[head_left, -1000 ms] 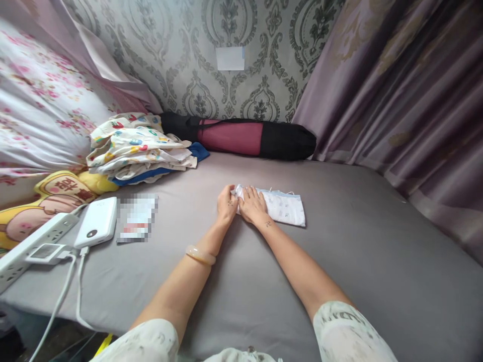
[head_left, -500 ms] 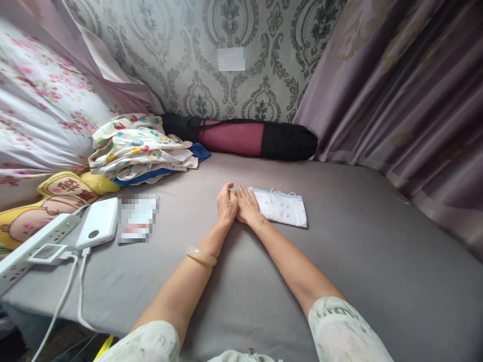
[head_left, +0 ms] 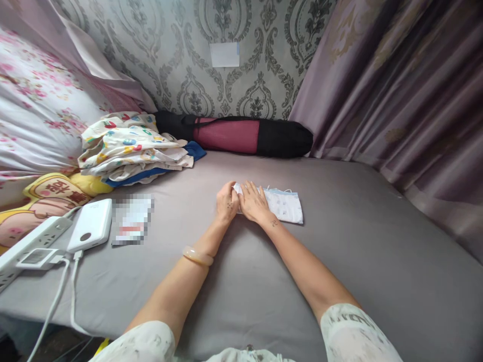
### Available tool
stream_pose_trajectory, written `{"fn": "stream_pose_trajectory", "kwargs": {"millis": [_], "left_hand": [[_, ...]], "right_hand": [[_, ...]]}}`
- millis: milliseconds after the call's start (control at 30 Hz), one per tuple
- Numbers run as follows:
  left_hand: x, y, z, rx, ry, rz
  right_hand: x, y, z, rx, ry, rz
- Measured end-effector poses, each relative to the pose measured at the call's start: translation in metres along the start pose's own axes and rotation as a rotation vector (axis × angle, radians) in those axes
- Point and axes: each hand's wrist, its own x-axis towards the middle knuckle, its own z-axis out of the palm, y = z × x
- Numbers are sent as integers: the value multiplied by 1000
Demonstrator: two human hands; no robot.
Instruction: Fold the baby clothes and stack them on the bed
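Note:
A folded white cloth with a small faint print, light blue edging and thin white loops lies flat on the grey sheet. At its left end, my left hand has its fingers curled closed on the cloth's edge; the fingertips are partly hidden. My right hand rests palm down on the cloth, just beside the left hand, with its fingers stretched out and slightly apart. It covers the cloth's left part, while the right part shows. A pale bangle circles my left forearm.
At the far left are piled printed clothes, next to a long black and dark-pink bag along the wall. Nearer are a yellow cushion, a white power bank, a power strip, white cables and a blurred-out packet.
My right hand has slid a little to the right over the cloth, and its fingers are spread wider. White cloth now shows between the two hands. The view has shifted slightly.

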Motion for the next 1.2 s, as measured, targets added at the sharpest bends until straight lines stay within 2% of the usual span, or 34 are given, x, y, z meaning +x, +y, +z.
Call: {"fn": "stream_pose_trajectory", "kwargs": {"millis": [100,167,300,367,600,733,800,1000,1200], "left_hand": [[-6,4,3,119,-141,203],[-10,6,5,199,-233,289],[-13,5,9,336,-417,311],[-13,3,10,369,-459,307],[-12,4,8,412,-461,323],[-13,14,6,403,-325,441],[-14,17,9,396,-297,487],[-17,7,24,409,-455,419],[-16,4,25,410,-490,411]], "right_hand": [[-14,16,-3,-39,35,32],[-22,25,-1,-60,31,45],[-28,33,9,-58,28,72],[-27,33,13,-56,46,72],[-25,35,8,-7,2,78],[-29,40,-1,-7,42,168],[-32,42,-3,-19,50,207],[-34,47,1,5,-44,241],[-32,48,1,35,-61,244]]}}
